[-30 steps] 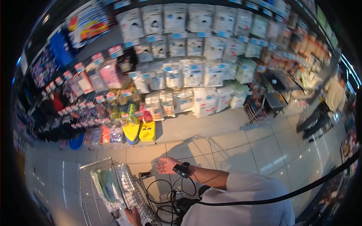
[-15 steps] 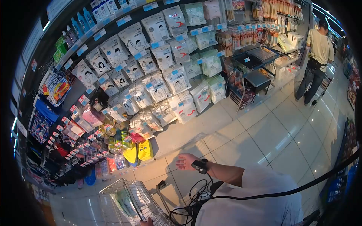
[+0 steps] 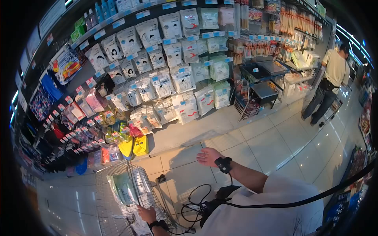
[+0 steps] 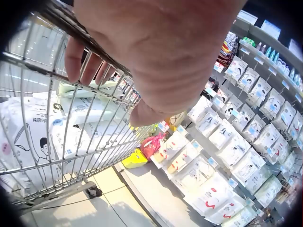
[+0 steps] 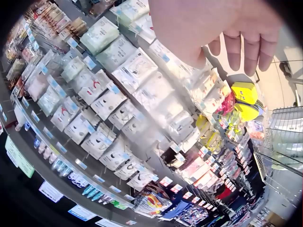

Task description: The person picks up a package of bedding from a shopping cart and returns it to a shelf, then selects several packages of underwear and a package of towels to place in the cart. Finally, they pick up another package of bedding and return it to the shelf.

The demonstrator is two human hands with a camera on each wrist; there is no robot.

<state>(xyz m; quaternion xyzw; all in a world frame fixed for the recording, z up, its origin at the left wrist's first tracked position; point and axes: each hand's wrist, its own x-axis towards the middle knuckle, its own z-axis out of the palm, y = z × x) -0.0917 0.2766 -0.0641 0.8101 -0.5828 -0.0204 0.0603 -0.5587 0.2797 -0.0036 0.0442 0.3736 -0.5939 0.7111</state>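
Note:
My left hand [image 3: 147, 214] grips the dark top bar of a wire shopping cart [image 3: 103, 187] at the lower left of the head view. In the left wrist view its fingers [image 4: 74, 59] curl over that bar. White packs [image 4: 90, 139] printed with line drawings and a pale green pack [image 3: 123, 188] lie in the cart. My right hand [image 3: 208, 157] is held out over the floor to the right of the cart, empty, with its fingers [image 5: 252, 54] loosely extended. A black strap with a camera circles each wrist.
Hanging white packs [image 3: 173, 84] fill the shelf wall ahead. Yellow items [image 3: 140, 145] sit low by the ledge, left of it. Black trays [image 3: 264, 90] stand on a rack to the right. Another person [image 3: 328, 78] with a cart is in the aisle. A black cable [image 3: 291, 204] crosses my body.
The head view has swung, bringing more of the upper shelves and right aisle into sight. My right hand has shifted rightward and up in the view. My left hand stays on the cart bar.

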